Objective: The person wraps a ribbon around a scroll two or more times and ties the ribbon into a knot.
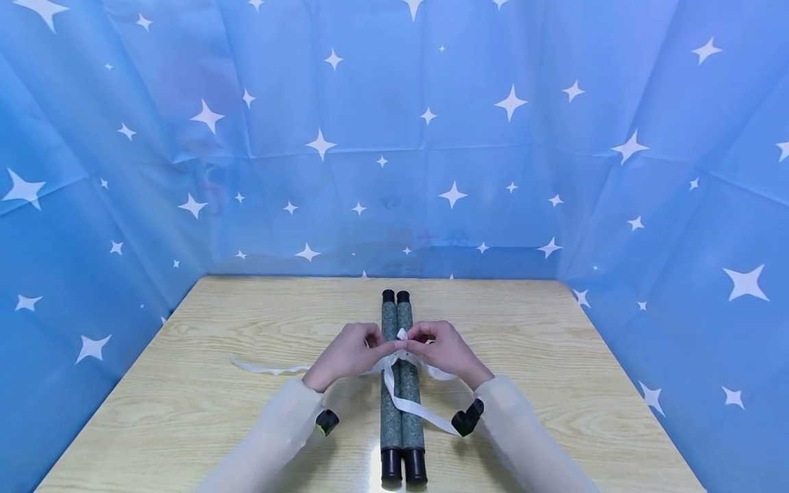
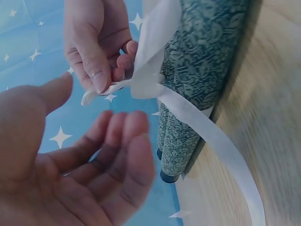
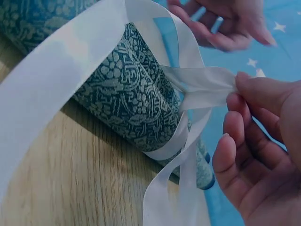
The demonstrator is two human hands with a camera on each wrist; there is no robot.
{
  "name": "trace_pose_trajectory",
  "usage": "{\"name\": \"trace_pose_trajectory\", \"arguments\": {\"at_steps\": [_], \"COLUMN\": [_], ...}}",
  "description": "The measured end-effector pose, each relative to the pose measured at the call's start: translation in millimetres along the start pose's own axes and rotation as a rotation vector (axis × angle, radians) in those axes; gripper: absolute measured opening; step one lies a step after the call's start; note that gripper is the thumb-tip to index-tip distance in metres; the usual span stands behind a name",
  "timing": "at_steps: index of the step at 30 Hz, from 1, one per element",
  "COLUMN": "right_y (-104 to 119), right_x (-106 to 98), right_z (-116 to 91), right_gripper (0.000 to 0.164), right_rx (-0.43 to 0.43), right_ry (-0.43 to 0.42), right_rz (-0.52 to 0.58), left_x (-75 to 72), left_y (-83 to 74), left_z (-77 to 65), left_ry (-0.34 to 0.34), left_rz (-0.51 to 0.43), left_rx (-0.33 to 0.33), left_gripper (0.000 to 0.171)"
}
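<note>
So your right hand (image 1: 445, 350) is pinching a loop of white ribbon (image 2: 221, 134), probably to keep it from going slack. Your left hand (image 1: 350, 352) is hovering beside it, fingers loosely curved, holding nothing. Those green patterned rolls (image 1: 390, 419) are lying side by side on the table (image 1: 499, 308), likely so the ribbon's circling both. No brand's showing; the backdrop's (image 1: 277, 185) faint reddish marks are looking unreadable.
</note>
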State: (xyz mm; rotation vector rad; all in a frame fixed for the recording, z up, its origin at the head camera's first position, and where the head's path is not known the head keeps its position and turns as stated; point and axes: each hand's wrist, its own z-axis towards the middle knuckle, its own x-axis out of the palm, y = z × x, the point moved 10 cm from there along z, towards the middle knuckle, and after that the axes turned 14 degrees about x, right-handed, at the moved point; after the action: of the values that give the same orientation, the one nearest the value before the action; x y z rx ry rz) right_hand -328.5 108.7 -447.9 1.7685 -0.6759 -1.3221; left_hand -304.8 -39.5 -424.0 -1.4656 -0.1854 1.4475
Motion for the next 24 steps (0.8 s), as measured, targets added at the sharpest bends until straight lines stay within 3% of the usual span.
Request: {"name": "trace_pose_trajectory", "arguments": {"at_steps": [5, 12, 24], "right_y": [8, 13, 16], "right_x": [3, 5, 9], "right_z": [-1, -1, -4], "right_gripper": [0.016, 0.011, 0.009], "right_rx": [-0.050, -0.052, -0.021], "right_ry": [-0.020, -0.029, -0.017], "right_rz": [-0.055, -0.079, -0.085], "left_x": [0.8, 1.7, -2.9], "left_y": [-1.1, -6.9, -11.4], "left_z": [11.9, 21.6, 20.6], "left_ry": [-0.035, -0.075, -0.074], "left_rz": [-0.062, -0.051, -0.068], "left_rx": [0.042, 0.086, 0.132], "left_gripper": [0.030, 0.021, 0.014]}}
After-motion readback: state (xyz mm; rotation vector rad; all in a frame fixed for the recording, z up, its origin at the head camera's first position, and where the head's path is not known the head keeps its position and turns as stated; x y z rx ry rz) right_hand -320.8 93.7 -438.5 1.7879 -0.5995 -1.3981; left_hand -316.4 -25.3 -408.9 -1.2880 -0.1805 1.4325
